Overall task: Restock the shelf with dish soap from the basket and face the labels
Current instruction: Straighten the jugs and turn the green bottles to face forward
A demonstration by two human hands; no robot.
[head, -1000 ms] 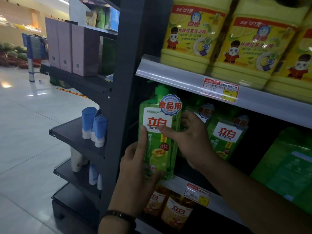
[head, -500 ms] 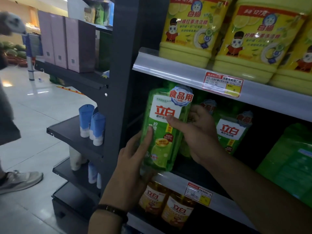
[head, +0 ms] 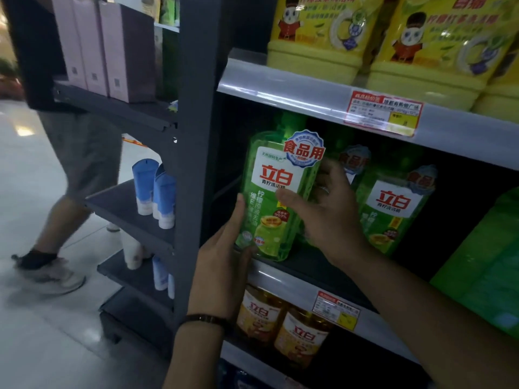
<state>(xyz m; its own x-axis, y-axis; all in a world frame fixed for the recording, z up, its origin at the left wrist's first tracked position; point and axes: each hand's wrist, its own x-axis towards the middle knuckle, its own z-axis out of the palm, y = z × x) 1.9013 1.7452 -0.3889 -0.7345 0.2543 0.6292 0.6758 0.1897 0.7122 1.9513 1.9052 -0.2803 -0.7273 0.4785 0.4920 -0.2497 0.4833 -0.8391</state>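
- A pale, glossy shop floor (head: 42,192) is filling the left of the frame, with a passer-by's leg (head: 81,164) showing blurred across it.
- A dark shelving unit (head: 196,136) is running up the centre. Pink boxes (head: 92,46) are standing on its side shelves at upper left, with blue tubes (head: 146,186) lower down.
- Yellow jugs (head: 317,46) are crowding the top shelf at upper right, above a grey rail carrying a price tag (head: 383,112).
- The middle shelf (head: 295,279) is holding the green dish soap bottle (head: 269,209) at its front left corner. The bottle is standing about upright with its label facing outward, and a second green bottle (head: 393,214) is sitting further right and deeper in.
- Amber bottles (head: 258,313) are lining the shelf below.
- The left hand (head: 222,262), rising from lower centre, is gripping the dish soap bottle low on its left side. One finger is lying up along the edge and the thumb is curling near the base.
- The right hand (head: 328,214) is pinching the bottle's right side, with the thumb pressing across the label and the other fingers wrapping behind.
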